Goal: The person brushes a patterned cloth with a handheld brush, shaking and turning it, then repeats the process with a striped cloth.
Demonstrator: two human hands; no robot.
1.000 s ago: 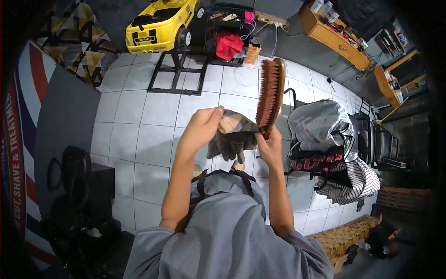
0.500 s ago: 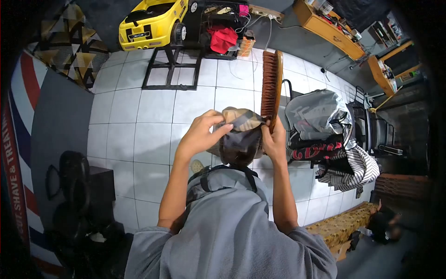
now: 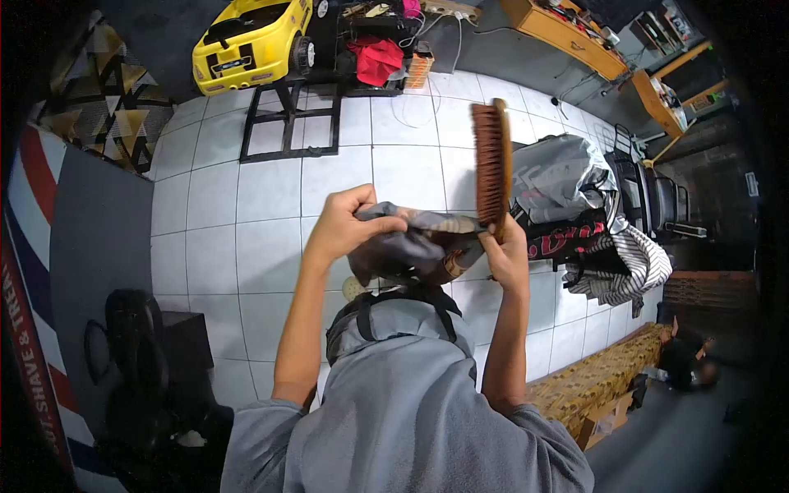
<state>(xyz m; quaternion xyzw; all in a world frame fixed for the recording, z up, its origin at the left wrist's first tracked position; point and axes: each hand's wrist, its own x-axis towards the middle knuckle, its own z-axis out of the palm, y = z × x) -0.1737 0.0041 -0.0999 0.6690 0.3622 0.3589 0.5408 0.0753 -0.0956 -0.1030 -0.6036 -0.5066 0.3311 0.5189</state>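
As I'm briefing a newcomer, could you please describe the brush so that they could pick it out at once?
Against the white tiled floor, look right of centre for the wearer's right hand. Gripped there, the brush points up the picture, its reddish-brown bristles facing left. Those bristles and the wooden back set it apart from the dark, soft fabric item beside it.

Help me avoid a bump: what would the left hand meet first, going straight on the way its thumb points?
Beyond the dark item the left hand holds, probably the right hand, which grips the brush, though depth is hard to judge.
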